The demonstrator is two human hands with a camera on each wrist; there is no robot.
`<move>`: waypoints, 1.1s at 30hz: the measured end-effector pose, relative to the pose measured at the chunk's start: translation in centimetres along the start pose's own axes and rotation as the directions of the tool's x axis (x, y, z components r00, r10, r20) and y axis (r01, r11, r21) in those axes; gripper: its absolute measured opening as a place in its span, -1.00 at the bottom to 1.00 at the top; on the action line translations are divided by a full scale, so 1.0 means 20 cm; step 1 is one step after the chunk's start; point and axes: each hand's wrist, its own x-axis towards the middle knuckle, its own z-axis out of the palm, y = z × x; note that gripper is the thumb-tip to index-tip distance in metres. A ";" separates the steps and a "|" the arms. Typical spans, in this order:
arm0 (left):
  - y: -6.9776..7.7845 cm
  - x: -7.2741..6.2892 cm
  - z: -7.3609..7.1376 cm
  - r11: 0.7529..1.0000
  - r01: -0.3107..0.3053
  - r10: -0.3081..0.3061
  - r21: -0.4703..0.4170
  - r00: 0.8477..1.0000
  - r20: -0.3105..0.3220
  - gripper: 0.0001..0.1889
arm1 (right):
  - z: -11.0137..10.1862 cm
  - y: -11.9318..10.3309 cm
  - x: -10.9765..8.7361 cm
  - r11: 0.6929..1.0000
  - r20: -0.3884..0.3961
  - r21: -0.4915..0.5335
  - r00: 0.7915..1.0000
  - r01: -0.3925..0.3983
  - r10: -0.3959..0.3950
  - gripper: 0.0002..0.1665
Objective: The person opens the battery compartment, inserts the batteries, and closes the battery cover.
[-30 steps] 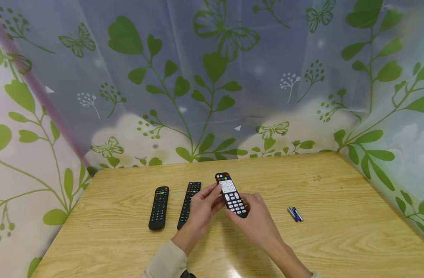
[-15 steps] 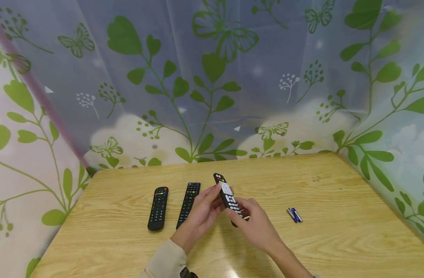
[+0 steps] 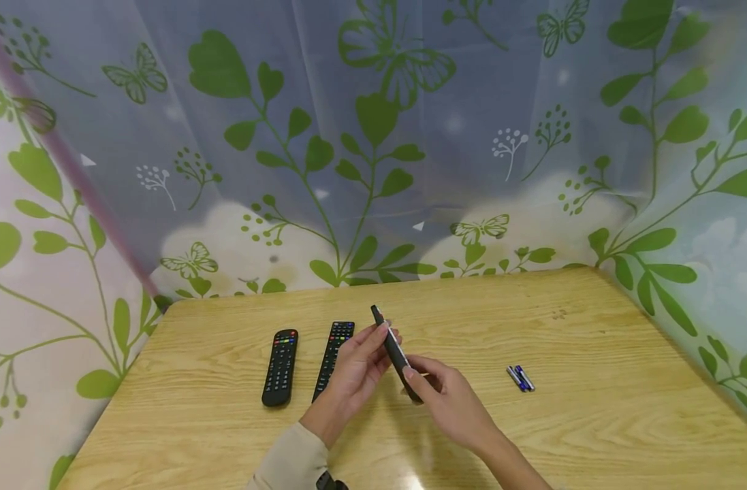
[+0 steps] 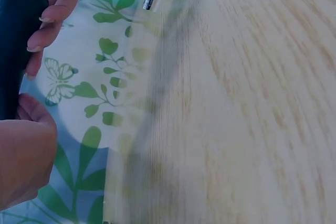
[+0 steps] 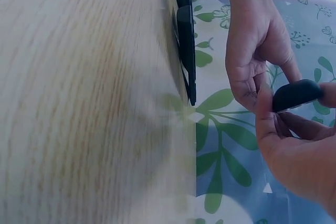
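Both hands hold a black remote control (image 3: 396, 352) above the table, turned on its edge so that its narrow side faces the head camera. Thumb and fingers of the left hand (image 3: 356, 367) pinch it near the upper part. At its lower end the right hand (image 3: 454, 403) grips it, thumb on the near side. In the left wrist view the remote's dark underside (image 4: 18, 40) shows between the two hands. The right wrist view looks at the remote's end (image 5: 296, 95), with fingers at both sides; its button face is mostly hidden there.
Two more black remotes lie on the wooden table (image 3: 201, 408): one (image 3: 280, 367) at left, another (image 3: 335, 347) partly behind the left hand. A pair of small batteries (image 3: 520, 378) lies at right. A patterned cloth (image 3: 373, 170) hangs behind the table.
The held remote has rolled from buttons facing up to standing on its edge, its white-buttoned face turning away to the right. Both hands keep hold of it; the other things have not moved.
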 end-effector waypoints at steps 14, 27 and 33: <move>0.01 0.00 0.03 0.982 -0.044 0.052 0.183 0.998 -0.041 -0.59 | 0.00 0.05 -0.01 0.943 0.174 0.322 0.984 -0.086 0.030 -0.41; 0.03 -0.02 0.02 0.983 -0.055 0.045 0.177 0.997 0.059 -0.52 | 0.00 0.10 -0.02 0.740 0.310 0.642 0.951 -0.203 -0.008 -0.38; 0.03 -0.02 0.02 0.992 -0.045 0.031 0.116 0.993 0.116 -0.49 | -0.02 0.15 -0.03 0.692 0.326 0.685 0.945 -0.229 -0.009 -0.35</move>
